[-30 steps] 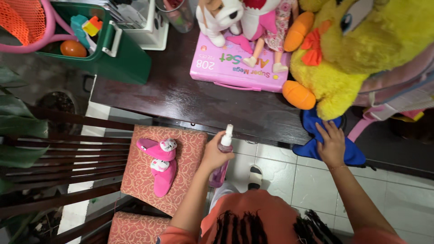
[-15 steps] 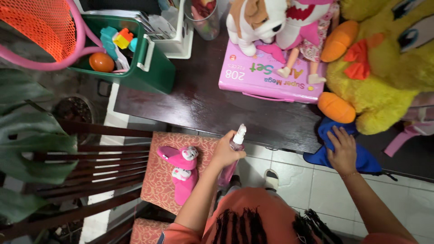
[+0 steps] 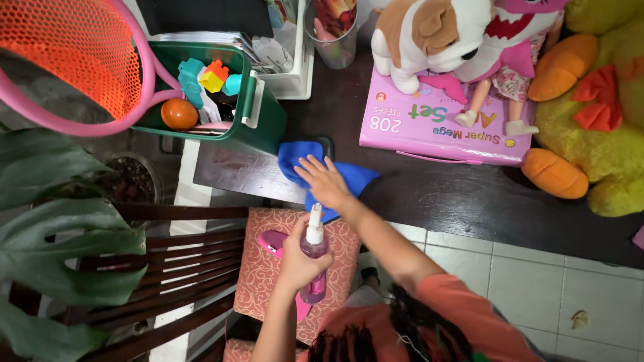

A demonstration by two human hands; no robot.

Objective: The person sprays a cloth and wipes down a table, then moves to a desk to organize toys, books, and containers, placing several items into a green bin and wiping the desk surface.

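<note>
blue cloth (image 3: 295,155) lies at centre frame on the dark desk (image 3: 429,194) under my right hand (image 3: 323,179), fingers spread flat, while my left hand (image 3: 298,261) below grips a pink spray bottle (image 3: 314,249) upright; most of the desk looks unwiped.

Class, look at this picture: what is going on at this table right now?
A person stands at a dark wooden table crowded with toys. Their right hand presses flat on a blue cloth spread on the tabletop near its edge, beside a green bin of toys. Their left hand grips a pink spray bottle upright, above a patterned chair seat. A pink boxed art set and stuffed animals sit farther along the table.
</note>
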